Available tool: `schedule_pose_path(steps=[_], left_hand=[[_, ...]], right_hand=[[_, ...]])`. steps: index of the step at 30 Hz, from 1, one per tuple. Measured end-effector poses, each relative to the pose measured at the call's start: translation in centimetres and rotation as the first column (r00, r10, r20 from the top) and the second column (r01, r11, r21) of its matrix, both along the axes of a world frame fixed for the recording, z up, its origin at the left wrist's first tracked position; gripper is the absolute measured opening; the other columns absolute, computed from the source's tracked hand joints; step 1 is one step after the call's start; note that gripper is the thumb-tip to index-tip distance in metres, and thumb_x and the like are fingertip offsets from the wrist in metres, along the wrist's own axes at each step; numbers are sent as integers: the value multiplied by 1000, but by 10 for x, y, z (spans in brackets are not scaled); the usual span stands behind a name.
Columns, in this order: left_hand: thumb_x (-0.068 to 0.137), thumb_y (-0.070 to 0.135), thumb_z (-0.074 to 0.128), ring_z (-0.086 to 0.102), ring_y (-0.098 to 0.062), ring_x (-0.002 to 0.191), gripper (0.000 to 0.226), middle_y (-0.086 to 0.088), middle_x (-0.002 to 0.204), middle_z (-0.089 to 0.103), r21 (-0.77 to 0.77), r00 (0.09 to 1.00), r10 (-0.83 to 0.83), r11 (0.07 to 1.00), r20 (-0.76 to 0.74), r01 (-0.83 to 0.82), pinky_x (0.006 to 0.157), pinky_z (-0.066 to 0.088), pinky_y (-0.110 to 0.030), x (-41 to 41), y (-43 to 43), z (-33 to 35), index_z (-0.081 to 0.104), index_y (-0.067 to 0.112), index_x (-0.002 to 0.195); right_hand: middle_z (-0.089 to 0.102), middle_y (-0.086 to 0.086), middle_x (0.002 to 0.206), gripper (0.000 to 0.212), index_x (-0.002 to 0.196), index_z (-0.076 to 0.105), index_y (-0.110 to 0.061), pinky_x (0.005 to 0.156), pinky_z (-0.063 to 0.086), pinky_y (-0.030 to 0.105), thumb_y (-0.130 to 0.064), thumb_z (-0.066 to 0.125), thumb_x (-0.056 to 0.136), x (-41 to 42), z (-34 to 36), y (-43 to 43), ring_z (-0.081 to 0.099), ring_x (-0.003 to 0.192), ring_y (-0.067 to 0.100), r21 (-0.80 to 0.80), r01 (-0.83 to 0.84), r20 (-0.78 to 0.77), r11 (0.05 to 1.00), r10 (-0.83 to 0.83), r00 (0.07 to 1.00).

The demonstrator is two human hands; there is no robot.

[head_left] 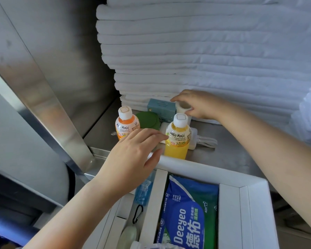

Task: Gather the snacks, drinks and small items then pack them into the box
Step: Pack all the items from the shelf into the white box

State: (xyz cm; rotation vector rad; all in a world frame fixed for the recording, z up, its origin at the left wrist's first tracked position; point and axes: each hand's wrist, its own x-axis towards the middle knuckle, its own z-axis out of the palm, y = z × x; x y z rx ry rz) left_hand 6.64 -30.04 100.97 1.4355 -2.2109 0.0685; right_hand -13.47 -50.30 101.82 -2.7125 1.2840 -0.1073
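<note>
Two Mogu Mogu bottles stand on the steel shelf: an orange one [126,125] on the left and a yellow one [178,137] near the box. My left hand [133,155] reaches with relaxed fingers between them, fingertips touching the yellow bottle's label. My right hand [196,103] curls round a small white cup-like item [183,107] at the back, beside a pale blue carton [161,109]. A green round lid [148,120] and a white charger with cable [203,140] lie behind the bottles. The white divided box [255,209] below holds a blue Deeyeo wipes pack [188,212].
A tall stack of folded white towels [205,51] fills the back of the shelf. A steel wall and post [48,78] close the left side. The box's left compartment holds a black carabiner [137,212], a pale oval item [129,236] and a light blue packet [144,191].
</note>
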Motion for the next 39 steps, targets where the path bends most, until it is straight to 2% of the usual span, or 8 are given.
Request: schedule_pose_path(steps=[3, 7, 11, 17, 26, 30, 35, 39], left_hand=[[90, 26, 50, 59, -15, 103, 31, 5, 112, 63, 16, 1000, 7, 1000, 13, -7, 85, 43, -24, 1, 1, 1, 65, 18, 116], [90, 27, 49, 58, -14, 104, 32, 5, 113, 63, 25, 1000, 10, 1000, 11, -10, 87, 43, -25, 2, 2, 1, 64, 19, 117], [90, 27, 49, 58, -14, 105, 31, 6, 113, 63, 5, 1000, 9, 1000, -6, -9, 86, 45, -26, 1, 2, 2, 64, 19, 116], [90, 27, 49, 56, -13, 105, 32, 5, 115, 62, -36, 1000, -18, 999, -10, 18, 84, 43, -22, -7, -2, 10, 63, 19, 118], [91, 30, 57, 54, -15, 105, 37, 3, 119, 59, -152, 994, -8, 988, -108, -9, 80, 41, -21, -35, -9, 32, 56, 16, 125], [90, 41, 50, 46, -13, 116, 55, 2, 132, 50, -169, 994, 3, 985, -108, -21, 89, 34, -16, -43, -10, 37, 42, 16, 139], [81, 53, 58, 33, -14, 129, 85, -4, 145, 39, -187, 993, -31, 982, -112, 10, 103, 15, -12, -41, -4, 37, 25, 10, 148], [74, 55, 63, 42, -12, 121, 91, 0, 138, 46, -103, 989, -22, 995, -146, 7, 95, 28, -15, -29, 13, 32, 27, 13, 147]], right_hand=[[48, -2, 129, 57, 134, 49, -27, 71, 33, 24, -11, 66, 82, -2, 4, 2, 42, 80, 6, -8, -5, -16, 1000, 5, 1000], [49, -3, 123, 48, 126, 57, -23, 67, 30, 24, -15, 71, 80, -7, 15, 9, 37, 68, 0, -32, -7, -7, 999, 7, 1000], [49, -7, 119, 42, 118, 60, -25, 65, 28, 23, -16, 72, 79, -14, 29, 26, 41, 68, -2, -30, 40, 43, 999, -38, 998], [48, -8, 121, 37, 116, 57, -26, 72, 45, 35, -16, 69, 82, -31, 53, 65, 50, 79, 15, -176, 163, 85, 971, -150, 985], [49, -13, 116, 37, 112, 57, -27, 63, 46, 36, -21, 73, 79, -58, 87, 143, 49, 70, 14, -411, 207, 296, 888, -85, 951], [47, -19, 115, 35, 110, 58, -32, 65, 48, 37, -24, 70, 78, -56, 93, 174, 52, 70, 7, -358, 175, 373, 917, -32, 927], [49, -20, 113, 36, 110, 61, -35, 72, 50, 38, -30, 70, 75, -46, 92, 196, 56, 76, 12, -180, 68, 475, 981, 26, 880], [51, -19, 114, 39, 109, 61, -39, 74, 47, 29, -37, 70, 71, -38, 83, 200, 58, 82, 13, -44, -42, 507, 998, 59, 860]])
